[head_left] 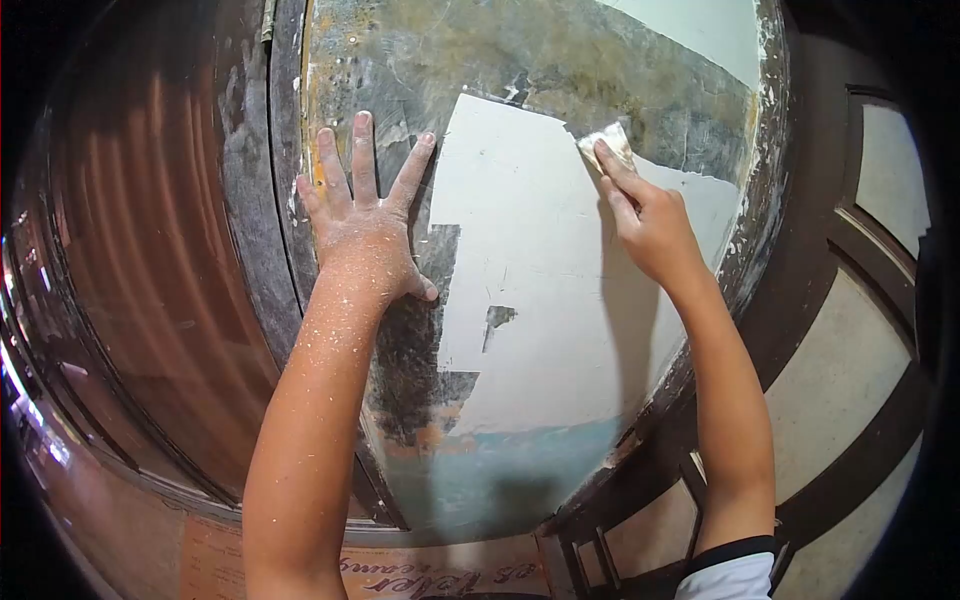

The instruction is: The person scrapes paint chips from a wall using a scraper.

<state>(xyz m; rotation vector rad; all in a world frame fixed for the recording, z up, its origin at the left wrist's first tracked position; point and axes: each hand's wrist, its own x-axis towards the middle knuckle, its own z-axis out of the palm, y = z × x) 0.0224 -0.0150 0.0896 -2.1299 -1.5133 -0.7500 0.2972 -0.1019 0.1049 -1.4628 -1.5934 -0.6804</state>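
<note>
Left hand (365, 235) spread flat on the wall panel (560, 60). Right hand (650, 225) pins a sandpaper scrap (607, 145) at the top edge of the white patch (530, 260). Looks roughly half done: mottled grey left above and beside, blue below.

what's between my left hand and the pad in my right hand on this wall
In the head view, nothing loose: between the left hand and the pad lies only wall, mostly a pale patch with ragged edges.
</note>
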